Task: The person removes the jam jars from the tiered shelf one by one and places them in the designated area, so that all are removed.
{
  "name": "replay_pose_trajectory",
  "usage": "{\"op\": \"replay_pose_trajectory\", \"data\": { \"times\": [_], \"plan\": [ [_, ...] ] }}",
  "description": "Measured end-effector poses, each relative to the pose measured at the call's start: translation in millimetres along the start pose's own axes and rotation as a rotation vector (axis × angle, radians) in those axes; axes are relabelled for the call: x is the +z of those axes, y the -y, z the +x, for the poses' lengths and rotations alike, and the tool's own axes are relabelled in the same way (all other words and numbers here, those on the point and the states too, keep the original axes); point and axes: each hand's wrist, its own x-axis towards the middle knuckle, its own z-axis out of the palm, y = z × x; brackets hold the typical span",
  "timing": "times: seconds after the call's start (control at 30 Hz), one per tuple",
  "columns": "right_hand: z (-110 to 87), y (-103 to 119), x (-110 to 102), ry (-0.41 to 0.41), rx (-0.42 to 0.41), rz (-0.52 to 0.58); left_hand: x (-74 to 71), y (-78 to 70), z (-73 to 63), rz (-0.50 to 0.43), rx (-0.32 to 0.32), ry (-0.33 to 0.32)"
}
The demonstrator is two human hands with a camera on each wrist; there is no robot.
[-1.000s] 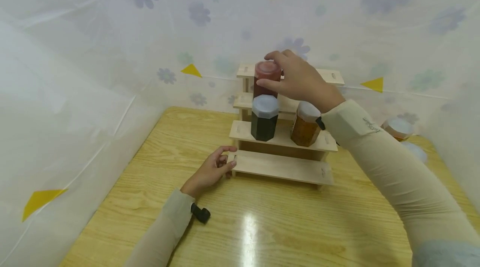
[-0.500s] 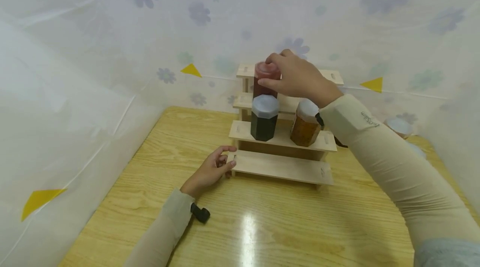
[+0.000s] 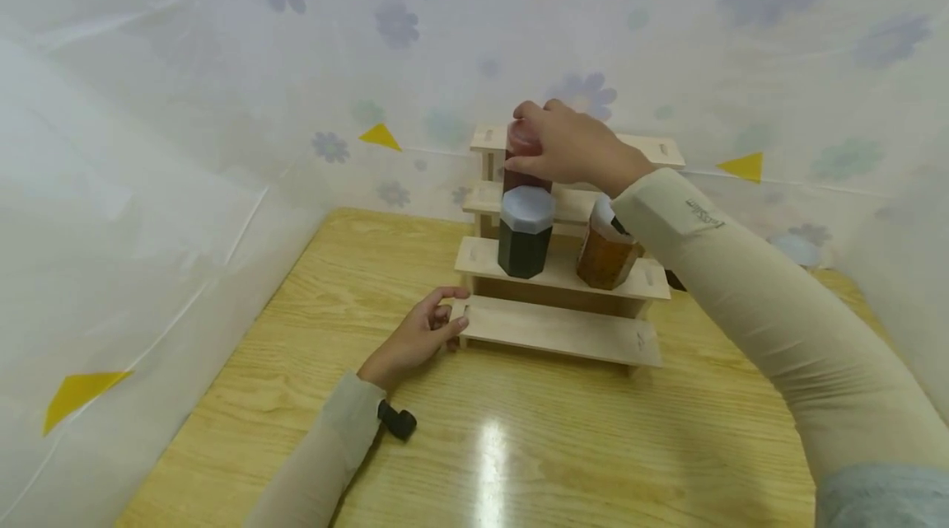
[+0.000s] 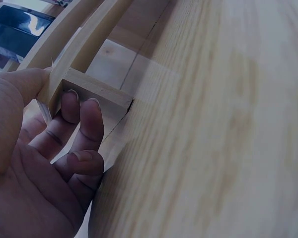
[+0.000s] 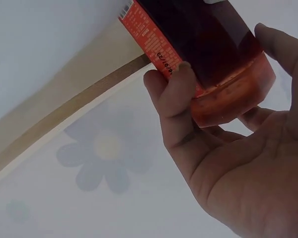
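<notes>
My right hand (image 3: 574,145) grips a dark red jar (image 3: 528,176) by its reddish lid, at the left of the stepped wooden rack's (image 3: 556,325) upper tiers. In the right wrist view, thumb and fingers spread around the jar (image 5: 208,44), which bears a red printed label; its base is hidden behind the dark jar in the head view. My left hand (image 3: 415,340) pinches the left end of the lowest tier; in the left wrist view its fingers (image 4: 91,124) curl under the board. A dark jar (image 3: 523,248) and an amber jar (image 3: 604,254), both pale-lidded, stand one tier up.
The rack stands on a wood-grain table (image 3: 556,446) near a flowered plastic sheet (image 3: 460,34). Another pale lid (image 3: 797,248) shows beyond the right sleeve (image 3: 741,281). Yellow triangles (image 3: 740,167) mark the sheeting.
My right hand and forearm have shifted slightly left, with the fingers further over the red jar's lid. The sleeve now covers more of the jars at right. My left hand stays put.
</notes>
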Motion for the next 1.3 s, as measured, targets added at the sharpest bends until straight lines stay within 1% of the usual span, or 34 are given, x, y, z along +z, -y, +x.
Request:
{"op": "replay_pose_trajectory", "data": {
  "times": [0.13, 0.47, 0.73, 0.87, 1.07, 1.17, 1.3],
  "plan": [
    [0.6, 0, -1, -0.005, 0.014, -0.009, 1.5, -0.9, -0.1, -0.007, -0.005, 0.001],
    [-2.1, -2, -2, -0.080, -0.004, 0.026, 3.6, -2.8, 0.0, -0.003, -0.005, 0.005],
    [-5.0, -6, -3, -0.124, -0.023, -0.014, 4.8, -1.5, 1.3, 0.001, -0.001, 0.007],
    [-8.2, -9, -6, -0.152, -0.032, -0.023, 4.2, -0.2, 2.6, 0.003, 0.002, 0.015],
    [-12.6, -14, -14, -0.204, -0.044, -0.040, 2.3, 0.0, 2.6, 0.000, -0.004, 0.005],
    [-15.5, -15, -19, -0.223, -0.033, -0.047, 1.9, 0.1, 2.7, 0.010, -0.005, 0.000],
    [-20.9, -19, -26, -0.272, -0.019, -0.057, 2.1, 0.0, 2.9, 0.012, -0.004, -0.001]
  ]
}}
